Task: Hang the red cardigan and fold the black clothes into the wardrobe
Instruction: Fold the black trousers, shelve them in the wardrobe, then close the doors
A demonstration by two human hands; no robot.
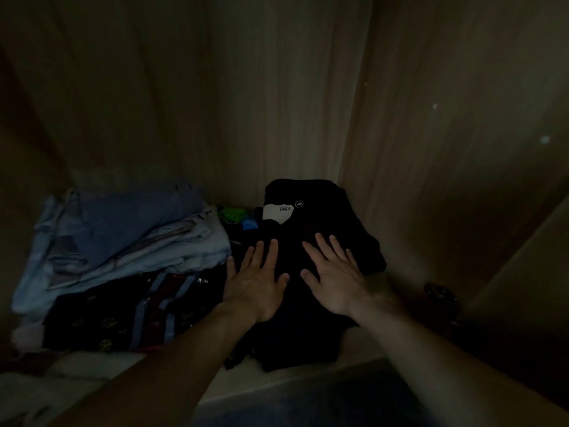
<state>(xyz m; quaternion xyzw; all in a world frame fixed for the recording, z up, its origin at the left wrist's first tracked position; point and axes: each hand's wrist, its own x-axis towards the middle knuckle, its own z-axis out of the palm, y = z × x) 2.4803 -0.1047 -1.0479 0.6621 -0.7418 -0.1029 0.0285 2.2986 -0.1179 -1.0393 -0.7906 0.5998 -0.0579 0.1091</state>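
Note:
A stack of folded black clothes [320, 211] lies on a dim wardrobe shelf [286, 374], close to the right wall. A white label reading PAKA [278, 211] shows on its upper part. My left hand [257, 280] lies flat on the near left part of the stack with its fingers straight and spread. My right hand [334, 274] lies flat on the stack beside it, fingers straight too. Neither hand grips the cloth. No red cardigan is in view.
A pile of folded light blue clothes [129, 235] sits to the left, on a dark patterned garment with red and blue stripes [129, 309]. Small green [232, 215] and blue [249, 224] items lie behind. Wooden wardrobe walls [431, 149] close in behind and to the right.

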